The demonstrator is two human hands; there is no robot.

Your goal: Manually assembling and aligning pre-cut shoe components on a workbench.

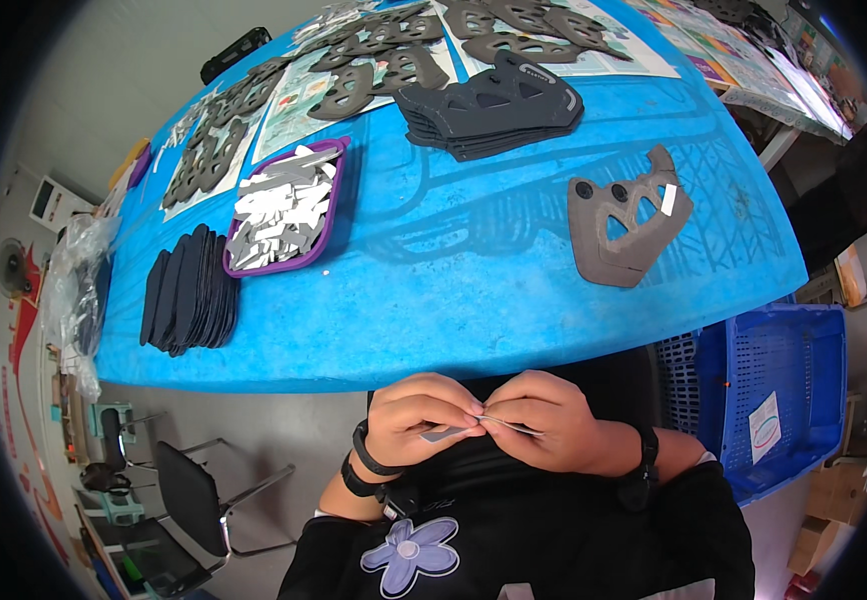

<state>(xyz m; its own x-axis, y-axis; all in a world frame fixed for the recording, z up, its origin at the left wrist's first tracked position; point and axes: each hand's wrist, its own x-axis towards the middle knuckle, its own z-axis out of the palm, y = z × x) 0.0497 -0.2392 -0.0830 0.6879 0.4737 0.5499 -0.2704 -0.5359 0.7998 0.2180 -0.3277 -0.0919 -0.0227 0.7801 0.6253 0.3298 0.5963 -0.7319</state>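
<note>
In front of my body, just off the table's near edge, my left hand (pixel 416 412) and my right hand (pixel 546 420) meet at the fingertips. Both are closed in a pinch on a small thin grey-white strip (pixel 442 435); fingers cover much of it. Beyond them on the table, toward the right, lies a dark grey curved foam pad (pixel 604 240) with cut-out openings. Two black round dots and one white strip (pixel 670 199) sit on it. A purple-rimmed tray (pixel 332 215) at the left holds many loose white and grey strips.
Stacked dark elongated pads (pixel 194 290) stand left of the tray. A pile of black cut-out pads (pixel 494 115) lies at the back middle, with more grey pads (pixel 344 90) on printed sheets behind. A blue crate (pixel 784 380) is at the right, a black chair (pixel 194 497) lower left.
</note>
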